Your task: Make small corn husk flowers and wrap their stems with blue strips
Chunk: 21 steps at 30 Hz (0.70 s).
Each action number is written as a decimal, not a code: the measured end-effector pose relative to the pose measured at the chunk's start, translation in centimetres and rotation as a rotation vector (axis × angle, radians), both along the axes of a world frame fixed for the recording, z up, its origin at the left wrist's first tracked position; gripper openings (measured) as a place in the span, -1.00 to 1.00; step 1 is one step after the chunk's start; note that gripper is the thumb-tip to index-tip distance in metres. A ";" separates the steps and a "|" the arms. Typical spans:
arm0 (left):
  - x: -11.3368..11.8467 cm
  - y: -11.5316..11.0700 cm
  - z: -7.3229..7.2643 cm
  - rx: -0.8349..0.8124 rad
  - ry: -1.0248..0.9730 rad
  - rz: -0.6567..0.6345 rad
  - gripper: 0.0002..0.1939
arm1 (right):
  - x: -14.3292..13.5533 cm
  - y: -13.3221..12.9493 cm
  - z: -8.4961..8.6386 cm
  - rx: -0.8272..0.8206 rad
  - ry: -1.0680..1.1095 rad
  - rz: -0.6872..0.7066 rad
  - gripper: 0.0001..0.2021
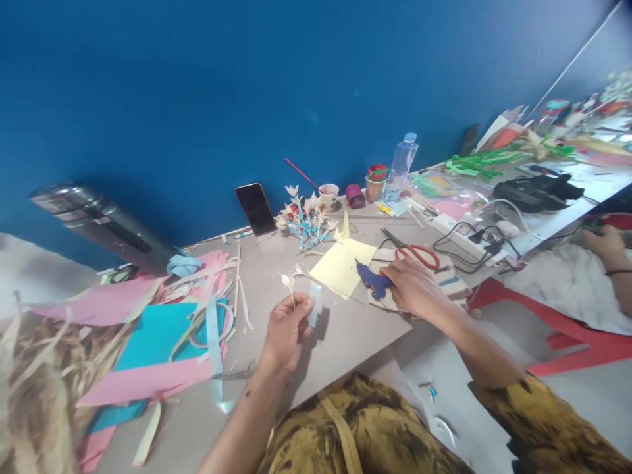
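Note:
My left hand (288, 329) is closed in a pinch on the thin stem of a small cream flower (288, 283). A light blue paper strip (315, 304) sticks out beside the thumb. My right hand (412, 284) is closed around a blue hot glue gun (374, 282), which lies on a cardboard piece with its nozzle toward the yellow paper (343, 266). Just beyond that hand are scissors (417, 255) with red handles. A bunch of similar cream flowers on blue stems (309, 227) rests behind the yellow paper.
Against the blue wall stand a phone (255, 209), a paper cup (328, 195) and a plastic bottle (401, 168). A dark flask (106, 227) leans at left above coloured paper (158, 336) and dried husks (39, 388). A power strip (461, 237) with cables lies right. Another person's hand (605, 247) shows far right.

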<state>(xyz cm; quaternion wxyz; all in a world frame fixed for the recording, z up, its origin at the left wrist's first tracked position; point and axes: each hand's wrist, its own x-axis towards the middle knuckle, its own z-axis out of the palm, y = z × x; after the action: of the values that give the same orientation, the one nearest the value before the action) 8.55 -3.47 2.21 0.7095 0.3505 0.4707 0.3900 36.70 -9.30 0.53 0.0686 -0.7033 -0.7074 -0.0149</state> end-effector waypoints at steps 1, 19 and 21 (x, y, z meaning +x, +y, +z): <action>0.2 0.2 0.1 0.009 0.007 -0.009 -0.60 | 0.0 0.1 0.1 -0.003 -0.001 0.006 -0.61; 4.3 4.1 -1.2 0.071 0.157 -0.035 -0.64 | 2.3 0.2 0.0 0.015 0.188 0.099 -0.68; 4.7 4.8 -1.7 0.036 0.185 -0.049 -0.66 | 2.4 0.3 -0.2 0.022 0.213 0.104 -0.70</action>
<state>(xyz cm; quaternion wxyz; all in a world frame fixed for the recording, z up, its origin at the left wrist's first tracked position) 13.25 1.34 0.49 0.6660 0.4092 0.5185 0.3467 39.10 -8.99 0.37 0.1518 -0.6625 -0.7314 0.0561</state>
